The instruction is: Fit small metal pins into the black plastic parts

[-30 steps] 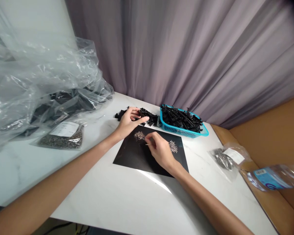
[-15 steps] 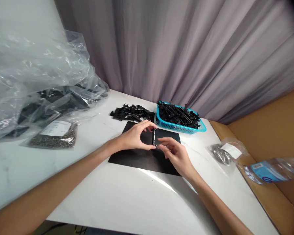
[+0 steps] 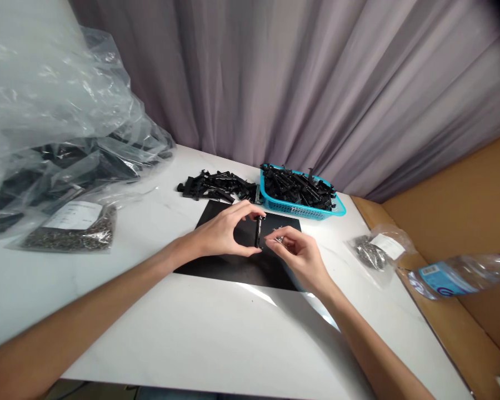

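Brought a black part (image 3: 257, 230) above the mat (image 3: 229, 270) between wide-parted left fingers (image 3: 248, 251), accessible to right fingers (image 3: 295, 234) pinched close, impossible to tell if loaded.

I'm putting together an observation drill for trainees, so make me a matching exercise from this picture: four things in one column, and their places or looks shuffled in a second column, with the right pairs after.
Things
1. Slim black part
2. Basket
3. Plastic bottle
4. Dark sheet

Places or looks
A. Far right of the picture, with a blue label
B. Spread flat on the white table
C. Between the thumb and fingers of the left hand
D. Bright blue, heaped with black pieces

Right pairs: 1-C, 2-D, 3-A, 4-B
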Action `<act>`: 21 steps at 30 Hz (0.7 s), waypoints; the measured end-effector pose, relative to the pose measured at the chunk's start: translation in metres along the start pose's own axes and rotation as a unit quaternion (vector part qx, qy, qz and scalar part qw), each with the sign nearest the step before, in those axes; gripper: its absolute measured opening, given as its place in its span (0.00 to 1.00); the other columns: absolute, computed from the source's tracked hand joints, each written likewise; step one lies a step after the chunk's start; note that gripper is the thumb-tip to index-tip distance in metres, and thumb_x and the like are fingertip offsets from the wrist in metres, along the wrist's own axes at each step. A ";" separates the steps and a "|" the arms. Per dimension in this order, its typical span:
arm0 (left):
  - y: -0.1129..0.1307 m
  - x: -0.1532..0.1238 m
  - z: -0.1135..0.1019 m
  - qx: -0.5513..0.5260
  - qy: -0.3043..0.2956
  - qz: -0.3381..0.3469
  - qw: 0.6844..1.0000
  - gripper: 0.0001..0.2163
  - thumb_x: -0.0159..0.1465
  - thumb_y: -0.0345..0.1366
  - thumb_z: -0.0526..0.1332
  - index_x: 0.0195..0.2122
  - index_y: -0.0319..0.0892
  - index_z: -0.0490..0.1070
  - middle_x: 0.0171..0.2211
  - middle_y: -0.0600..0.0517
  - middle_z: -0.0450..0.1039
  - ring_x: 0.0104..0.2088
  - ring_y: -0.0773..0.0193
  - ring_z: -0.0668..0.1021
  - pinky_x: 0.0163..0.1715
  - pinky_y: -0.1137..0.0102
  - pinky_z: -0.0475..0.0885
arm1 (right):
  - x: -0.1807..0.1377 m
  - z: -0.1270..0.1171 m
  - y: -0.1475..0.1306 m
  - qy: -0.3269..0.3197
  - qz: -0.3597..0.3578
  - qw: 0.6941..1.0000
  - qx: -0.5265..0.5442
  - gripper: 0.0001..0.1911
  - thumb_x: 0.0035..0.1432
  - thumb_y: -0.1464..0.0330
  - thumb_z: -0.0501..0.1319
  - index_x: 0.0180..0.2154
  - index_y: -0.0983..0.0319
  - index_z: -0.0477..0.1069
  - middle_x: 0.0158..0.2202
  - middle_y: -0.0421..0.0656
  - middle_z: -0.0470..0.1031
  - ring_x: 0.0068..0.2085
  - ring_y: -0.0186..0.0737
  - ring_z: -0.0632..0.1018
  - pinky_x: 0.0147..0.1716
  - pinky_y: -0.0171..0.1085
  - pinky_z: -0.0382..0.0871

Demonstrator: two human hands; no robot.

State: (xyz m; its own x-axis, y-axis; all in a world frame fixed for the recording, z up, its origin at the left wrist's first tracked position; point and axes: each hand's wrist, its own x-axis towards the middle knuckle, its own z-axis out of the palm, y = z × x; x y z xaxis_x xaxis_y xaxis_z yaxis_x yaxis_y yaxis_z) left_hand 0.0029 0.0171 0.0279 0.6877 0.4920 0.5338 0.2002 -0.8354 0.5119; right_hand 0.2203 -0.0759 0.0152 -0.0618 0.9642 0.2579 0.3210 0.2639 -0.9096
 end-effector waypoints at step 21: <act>0.001 0.001 -0.001 -0.005 0.002 -0.003 1.000 0.27 0.54 0.40 0.73 0.55 0.48 0.71 0.48 0.47 0.75 0.48 0.51 0.77 0.52 0.58 0.74 | 0.003 0.000 -0.004 -0.051 -0.033 0.998 -0.003 0.11 0.62 0.58 0.68 0.36 0.58 0.82 0.38 0.44 0.81 0.37 0.40 0.75 0.32 0.37 0.66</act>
State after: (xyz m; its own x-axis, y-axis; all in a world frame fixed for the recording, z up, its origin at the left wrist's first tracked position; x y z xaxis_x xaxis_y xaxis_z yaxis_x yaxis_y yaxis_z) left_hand 0.0033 0.0175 0.0297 0.6836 0.4988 0.5329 0.1980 -0.8294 0.5223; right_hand 0.2191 -0.0739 0.0194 -0.1793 0.9423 0.2828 0.3189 0.3276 -0.8894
